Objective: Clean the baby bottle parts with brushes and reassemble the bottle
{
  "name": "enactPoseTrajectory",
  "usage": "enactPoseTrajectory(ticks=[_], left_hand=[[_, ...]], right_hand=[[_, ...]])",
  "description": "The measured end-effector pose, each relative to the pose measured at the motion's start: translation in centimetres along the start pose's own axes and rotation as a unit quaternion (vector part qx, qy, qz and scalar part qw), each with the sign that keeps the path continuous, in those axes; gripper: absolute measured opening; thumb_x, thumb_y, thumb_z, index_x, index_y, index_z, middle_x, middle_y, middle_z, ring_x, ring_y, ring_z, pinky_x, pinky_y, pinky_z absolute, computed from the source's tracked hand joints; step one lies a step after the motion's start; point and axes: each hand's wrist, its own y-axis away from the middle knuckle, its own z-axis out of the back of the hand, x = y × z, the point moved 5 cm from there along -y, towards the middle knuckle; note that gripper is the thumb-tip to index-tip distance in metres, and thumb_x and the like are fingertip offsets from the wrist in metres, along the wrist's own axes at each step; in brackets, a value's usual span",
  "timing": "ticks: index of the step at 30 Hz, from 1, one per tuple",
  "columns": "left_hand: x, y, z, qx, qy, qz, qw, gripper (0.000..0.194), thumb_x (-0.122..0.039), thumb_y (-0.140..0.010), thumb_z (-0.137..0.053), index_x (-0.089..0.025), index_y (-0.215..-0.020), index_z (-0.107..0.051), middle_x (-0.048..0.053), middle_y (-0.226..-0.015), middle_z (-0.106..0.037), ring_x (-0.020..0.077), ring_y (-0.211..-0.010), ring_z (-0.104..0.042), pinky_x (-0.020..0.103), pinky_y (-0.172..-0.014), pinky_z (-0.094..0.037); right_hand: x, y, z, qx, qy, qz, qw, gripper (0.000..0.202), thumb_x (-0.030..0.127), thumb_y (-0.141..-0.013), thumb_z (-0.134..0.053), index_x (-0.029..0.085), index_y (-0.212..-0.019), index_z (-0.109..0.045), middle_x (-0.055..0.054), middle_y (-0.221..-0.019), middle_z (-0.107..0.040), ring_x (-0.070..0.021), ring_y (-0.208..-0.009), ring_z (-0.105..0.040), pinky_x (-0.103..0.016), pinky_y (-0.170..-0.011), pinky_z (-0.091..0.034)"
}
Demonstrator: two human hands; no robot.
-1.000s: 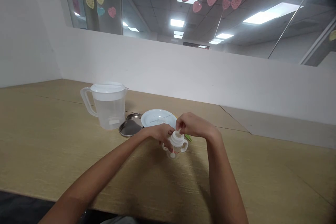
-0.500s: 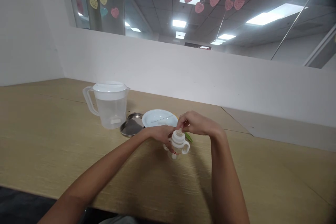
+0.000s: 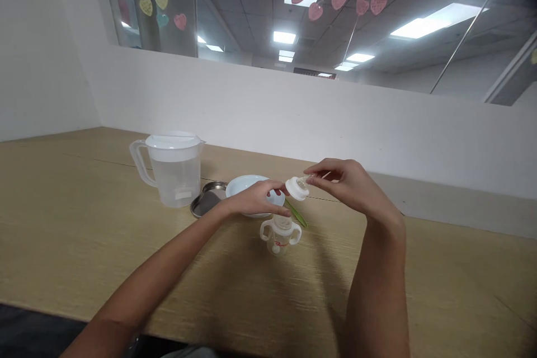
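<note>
A clear baby bottle (image 3: 277, 239) with two white side handles and red print stands upright on the table, its top uncovered. Up and to the right of it, my right hand (image 3: 335, 176) pinches the clear nipple of the bottle's white cap (image 3: 297, 189), which is tilted in the air. My left hand (image 3: 260, 197) hovers just above and behind the bottle, thumb and fingers apart, its fingertips close to the cap's left edge. Whether they touch the cap is hard to make out.
A lidded clear pitcher (image 3: 176, 176) stands at the left, beside a metal kidney dish (image 3: 197, 210). Behind my left hand is a white bowl (image 3: 241, 182). A green utensil (image 3: 297, 213) lies right of the bowl. A white wall (image 3: 260, 100) rises behind the table.
The cap has come off the bottle and moved up and right in my right hand. My left hand has let go of the bottle and risen, its fingers opening.
</note>
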Motion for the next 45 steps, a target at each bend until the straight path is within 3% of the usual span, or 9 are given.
enactPoseTrajectory(ticks=[5, 8, 13, 23, 29, 35, 40, 45], left_hand=[[-0.7, 0.2, -0.7, 0.021, -0.050, -0.011, 0.998, 0.048, -0.053, -0.069, -0.061, -0.023, -0.106, -0.062, 0.004, -0.106, -0.058, 0.0209, -0.101, -0.050, 0.029, -0.085, -0.036], [-0.5, 0.2, -1.3, 0.054, -0.088, -0.016, 0.995, 0.050, -0.050, -0.065, -0.066, -0.022, -0.106, -0.063, 0.003, -0.099, -0.060, 0.0194, -0.093, -0.053, 0.027, -0.080, -0.037], [-0.6, 0.1, -1.6, 0.072, -0.081, -0.035, 0.994, 0.037, -0.035, -0.066, -0.068, -0.020, -0.099, -0.066, 0.001, -0.087, -0.063, 0.0145, -0.079, -0.055, 0.022, -0.068, -0.039], [-1.7, 0.5, 0.5, -0.052, 0.008, -0.039, 0.998, 0.037, -0.033, -0.069, -0.065, -0.020, -0.103, -0.065, 0.003, -0.098, -0.065, 0.0154, -0.084, -0.056, 0.025, -0.072, -0.044], [-1.2, 0.6, 2.4, -0.154, 0.114, -0.044, 0.980, 0.040, -0.034, -0.069, -0.067, -0.016, -0.105, -0.064, 0.007, -0.103, -0.065, 0.0170, -0.089, -0.058, 0.028, -0.078, -0.046], [0.7, 1.1, 5.2, -0.242, 0.190, -0.006, 0.951, 0.044, -0.036, -0.070, -0.066, -0.014, -0.108, -0.061, 0.011, -0.110, -0.062, 0.0194, -0.094, -0.058, 0.032, -0.082, -0.047], [3.6, 1.0, 6.6, -0.226, 0.114, 0.032, 0.967, 0.045, -0.038, -0.069, -0.065, -0.013, -0.107, -0.062, 0.011, -0.104, -0.065, 0.0208, -0.095, -0.058, 0.034, -0.084, -0.046], [7.7, 0.6, 6.5, -0.204, 0.051, 0.080, 0.974, 0.047, -0.037, -0.067, -0.064, -0.012, -0.108, -0.061, 0.011, -0.104, -0.065, 0.0210, -0.095, -0.058, 0.033, -0.084, -0.046]], right_hand=[[-0.1, 0.0, 0.8, -0.095, -0.023, -0.009, 0.995, 0.024, 0.037, -0.074, -0.060, 0.017, -0.084, -0.069, -0.006, -0.081, -0.067, -0.0173, -0.070, -0.059, -0.029, -0.059, -0.046], [-0.3, -0.1, 0.9, -0.111, -0.026, -0.025, 0.993, 0.024, 0.037, -0.072, -0.061, 0.018, -0.084, -0.069, -0.006, -0.078, -0.067, -0.0161, -0.067, -0.058, -0.028, -0.057, -0.045], [-0.6, -0.1, 1.0, -0.121, -0.030, -0.041, 0.991, 0.022, 0.035, -0.071, -0.062, 0.017, -0.082, -0.070, -0.005, -0.075, -0.066, -0.0153, -0.065, -0.058, -0.028, -0.058, -0.044], [-0.8, -0.1, 1.2, -0.135, -0.032, -0.042, 0.989, 0.023, 0.036, -0.070, -0.063, 0.017, -0.080, -0.070, -0.005, -0.074, -0.067, -0.0154, -0.065, -0.058, -0.028, -0.059, -0.044], [-1.0, 0.0, 1.6, -0.171, -0.046, -0.046, 0.983, 0.023, 0.036, -0.070, -0.063, 0.017, -0.080, -0.070, -0.006, -0.078, -0.067, -0.0165, -0.066, -0.059, -0.030, -0.061, -0.046], [-1.1, 0.0, 1.8, -0.196, -0.062, -0.053, 0.977, 0.023, 0.036, -0.070, -0.062, 0.017, -0.079, -0.070, -0.007, -0.083, -0.068, -0.0181, -0.070, -0.060, -0.031, -0.062, -0.048], [-1.2, -0.2, 1.5, -0.186, -0.062, -0.053, 0.979, 0.024, 0.037, -0.070, -0.061, 0.016, -0.078, -0.070, -0.008, -0.083, -0.068, -0.0182, -0.070, -0.060, -0.032, -0.063, -0.048], [-1.6, -0.5, 1.1, -0.168, -0.057, -0.059, 0.982, 0.024, 0.037, -0.070, -0.061, 0.016, -0.078, -0.070, -0.007, -0.079, -0.067, -0.0172, -0.066, -0.059, -0.032, -0.063, -0.047]])
